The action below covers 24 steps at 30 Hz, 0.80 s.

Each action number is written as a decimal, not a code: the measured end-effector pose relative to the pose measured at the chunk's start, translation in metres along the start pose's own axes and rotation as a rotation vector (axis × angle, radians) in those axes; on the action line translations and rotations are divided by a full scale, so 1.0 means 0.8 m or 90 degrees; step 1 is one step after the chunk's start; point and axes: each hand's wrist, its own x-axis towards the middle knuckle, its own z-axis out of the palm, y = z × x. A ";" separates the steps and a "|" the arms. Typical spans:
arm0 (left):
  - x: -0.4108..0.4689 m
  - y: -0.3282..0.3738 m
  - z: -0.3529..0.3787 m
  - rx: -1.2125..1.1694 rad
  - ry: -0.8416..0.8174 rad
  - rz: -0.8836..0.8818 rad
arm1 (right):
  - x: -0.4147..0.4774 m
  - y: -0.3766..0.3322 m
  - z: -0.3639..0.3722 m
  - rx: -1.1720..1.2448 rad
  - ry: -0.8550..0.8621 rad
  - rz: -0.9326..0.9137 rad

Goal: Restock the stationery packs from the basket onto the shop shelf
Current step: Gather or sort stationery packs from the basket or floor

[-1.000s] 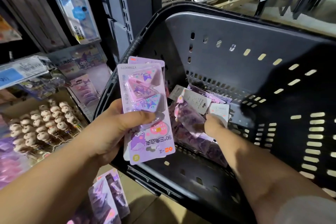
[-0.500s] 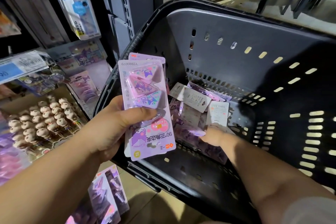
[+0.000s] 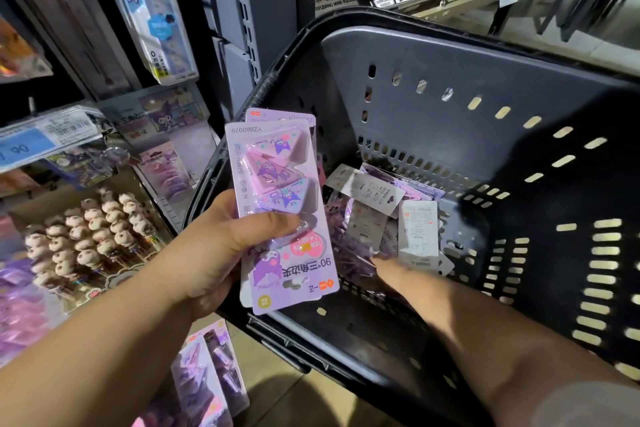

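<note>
My left hand grips a small stack of purple stationery packs with triangular clips, held upside down over the near left rim of the black basket. The thumb lies across the top pack. Inside the basket lies a heap of more purple packs, several with the white back up. My right hand reaches down into the basket, and its fingers touch the near edge of the heap. Whether they hold a pack is hidden.
The shop shelf with a blue price label stands at the left, above a box of round-headed pens. More purple packs hang low below my left arm. A grey shelf upright rises behind the basket.
My right hand has slid down and toward me along the heap in the basket. The left hand keeps the same stack, nearly still.
</note>
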 end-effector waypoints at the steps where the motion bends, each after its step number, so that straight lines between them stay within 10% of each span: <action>1: 0.000 0.001 0.000 0.000 0.000 0.002 | 0.000 -0.001 0.001 -0.031 -0.009 -0.006; 13: -0.003 -0.001 -0.002 -0.001 0.009 0.030 | 0.001 0.025 -0.028 -0.086 -0.057 -0.049; 24: -0.016 0.011 -0.019 0.023 0.031 0.054 | -0.064 -0.010 -0.140 0.611 -0.083 -0.263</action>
